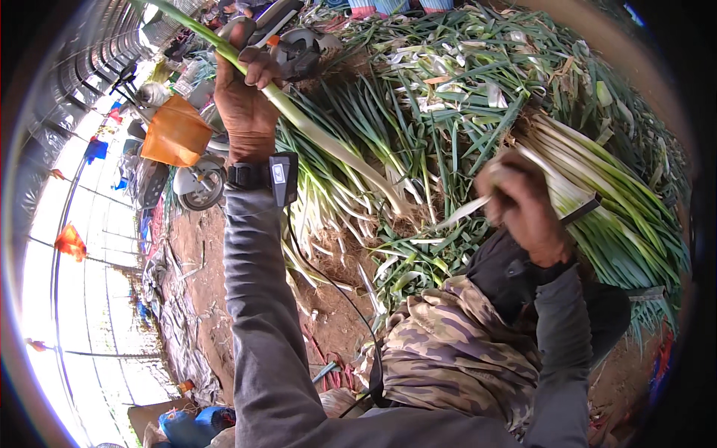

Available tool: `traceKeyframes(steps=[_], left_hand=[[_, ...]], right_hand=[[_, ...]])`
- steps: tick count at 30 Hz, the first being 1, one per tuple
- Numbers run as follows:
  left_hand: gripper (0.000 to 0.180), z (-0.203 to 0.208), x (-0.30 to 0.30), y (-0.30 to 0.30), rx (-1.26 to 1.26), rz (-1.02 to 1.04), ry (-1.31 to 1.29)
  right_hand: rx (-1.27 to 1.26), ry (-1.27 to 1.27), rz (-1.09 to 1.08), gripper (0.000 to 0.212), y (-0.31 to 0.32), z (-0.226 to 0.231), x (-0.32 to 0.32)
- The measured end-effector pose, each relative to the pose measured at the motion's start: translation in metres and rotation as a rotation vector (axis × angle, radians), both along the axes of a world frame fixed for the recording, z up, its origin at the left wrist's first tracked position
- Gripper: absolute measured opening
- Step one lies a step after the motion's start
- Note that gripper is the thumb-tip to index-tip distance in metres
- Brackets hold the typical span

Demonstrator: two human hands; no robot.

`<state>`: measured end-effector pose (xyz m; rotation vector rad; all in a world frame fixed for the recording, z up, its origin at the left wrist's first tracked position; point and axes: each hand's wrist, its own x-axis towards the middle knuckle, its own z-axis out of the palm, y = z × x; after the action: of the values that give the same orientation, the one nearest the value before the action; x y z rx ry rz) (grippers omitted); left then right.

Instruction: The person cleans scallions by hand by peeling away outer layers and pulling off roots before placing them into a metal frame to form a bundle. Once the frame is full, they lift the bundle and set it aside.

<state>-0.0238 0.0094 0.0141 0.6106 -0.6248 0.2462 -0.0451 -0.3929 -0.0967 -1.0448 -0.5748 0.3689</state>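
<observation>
My left hand [250,97], raised at the upper left, is closed round the green upper part of a long green onion [328,143]. Its white shank slants down to the right, and its rooty end [403,213] is over a heap of green onions [336,194]. On the right, my right hand [523,205] is closed and smeared by motion. A pale, tapering strip [464,213], like peeled leaf, sticks out from its fingers. A dark flat bar [581,210] shows at its other side; whether the hand holds it I cannot tell.
Stripped green onions [620,187] lie in a bundle at right. Leaf scraps [478,60] pile up at the back. A scooter with an orange cover [177,131] stands at left. A dark cable [321,276] hangs from the device on my left wrist [284,178].
</observation>
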Motion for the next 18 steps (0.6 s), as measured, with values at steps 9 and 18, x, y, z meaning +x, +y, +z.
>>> traceKeyframes(steps=[9,18], left_hand=[[0.044,-0.025,0.019,-0.002,0.292,0.459,0.307],[0.045,-0.081,0.0,-0.095,0.974,0.489,0.507]], right_hand=[[-0.517,-0.502,0.142,0.018,0.029,-0.052,0.002],[-0.727,-1.091,-0.501,0.026,0.016,0.021,0.01]])
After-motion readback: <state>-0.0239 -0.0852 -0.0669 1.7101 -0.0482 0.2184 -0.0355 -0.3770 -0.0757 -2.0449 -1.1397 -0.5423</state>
